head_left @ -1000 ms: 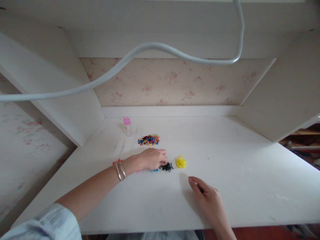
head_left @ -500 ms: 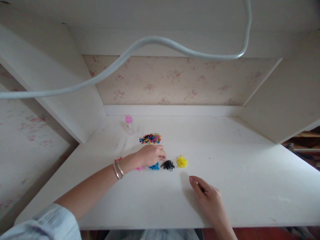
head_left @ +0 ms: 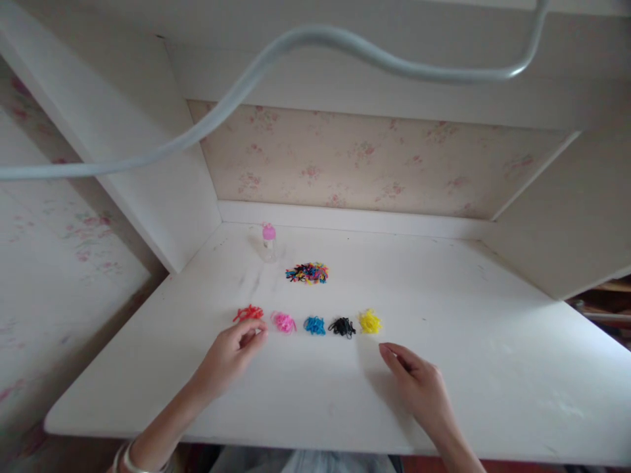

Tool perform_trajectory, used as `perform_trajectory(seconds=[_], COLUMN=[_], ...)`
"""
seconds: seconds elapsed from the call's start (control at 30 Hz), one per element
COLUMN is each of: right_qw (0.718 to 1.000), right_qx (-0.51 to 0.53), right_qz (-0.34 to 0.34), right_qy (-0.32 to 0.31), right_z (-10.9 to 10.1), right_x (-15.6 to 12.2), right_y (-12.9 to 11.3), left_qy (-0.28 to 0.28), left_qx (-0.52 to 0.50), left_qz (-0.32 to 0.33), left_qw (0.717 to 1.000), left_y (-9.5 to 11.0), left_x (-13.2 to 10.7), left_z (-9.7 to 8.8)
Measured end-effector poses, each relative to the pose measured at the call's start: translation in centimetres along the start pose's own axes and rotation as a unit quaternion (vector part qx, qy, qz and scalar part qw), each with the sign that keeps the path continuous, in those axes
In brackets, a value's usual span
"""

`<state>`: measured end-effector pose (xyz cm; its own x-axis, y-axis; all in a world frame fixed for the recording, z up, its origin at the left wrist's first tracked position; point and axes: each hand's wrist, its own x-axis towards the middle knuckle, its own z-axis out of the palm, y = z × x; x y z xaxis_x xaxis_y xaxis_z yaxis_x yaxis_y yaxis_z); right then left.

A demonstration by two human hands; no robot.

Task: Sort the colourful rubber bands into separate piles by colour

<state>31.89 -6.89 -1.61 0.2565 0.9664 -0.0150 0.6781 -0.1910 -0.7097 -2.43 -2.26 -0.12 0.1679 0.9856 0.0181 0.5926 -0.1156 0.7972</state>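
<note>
Five small heaps of rubber bands lie in a row: red bands (head_left: 249, 313), pink bands (head_left: 284, 322), blue bands (head_left: 314, 325), black bands (head_left: 342, 327) and yellow bands (head_left: 370, 322). Behind the row sits a mixed, many-coloured heap of bands (head_left: 307, 272). My left hand (head_left: 231, 351) is just in front of the red heap, thumb and fingertips pinched together. To the right, in front of the yellow heap, my right hand (head_left: 419, 384) is also closed in a pinch above the table. Anything between the fingertips of either hand is too small to make out.
A clear bottle with a pink cap (head_left: 269, 242) stands at the back left of the white table (head_left: 444, 315). A thick white cable or tube (head_left: 340, 39) crosses high in front. White side panels (head_left: 123, 131) and a floral back wall (head_left: 320, 157) enclose the table.
My left hand has moved left and nearer to me, from above the blue and black heaps to the red one. My right hand stays much the same. The view has shifted slightly.
</note>
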Motion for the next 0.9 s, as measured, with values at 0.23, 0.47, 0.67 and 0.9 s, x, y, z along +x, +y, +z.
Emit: perform_trajectory(seconds=[0.23,0.47,0.67,0.9], right_qw=[0.98,0.905,0.883,0.872], right_qx=[-0.103,-0.361,-0.397,-0.404], right_qz=[-0.161,-0.193,-0.205,-0.223], right_qy=[-0.047,-0.117,-0.142,-0.165], right_z=[0.5,6.1,8.8,9.8], right_x=[4.0,10.2,12.8,13.5], right_y=[-8.7,-13.7,-14.4,-14.2], left_qy=[0.069,0.05,0.041,0.034], left_qx=[-0.037,-0.012,-0.008,-0.001], left_qz=[-0.057,-0.014,-0.001,0.01], left_qw=[0.995,0.999,0.999,0.999], left_y=[-2.7,-2.1,-2.3,-2.5], left_x=[-2.5,-2.5,-2.7,-2.6], left_z=[0.6,0.5,0.5,0.7])
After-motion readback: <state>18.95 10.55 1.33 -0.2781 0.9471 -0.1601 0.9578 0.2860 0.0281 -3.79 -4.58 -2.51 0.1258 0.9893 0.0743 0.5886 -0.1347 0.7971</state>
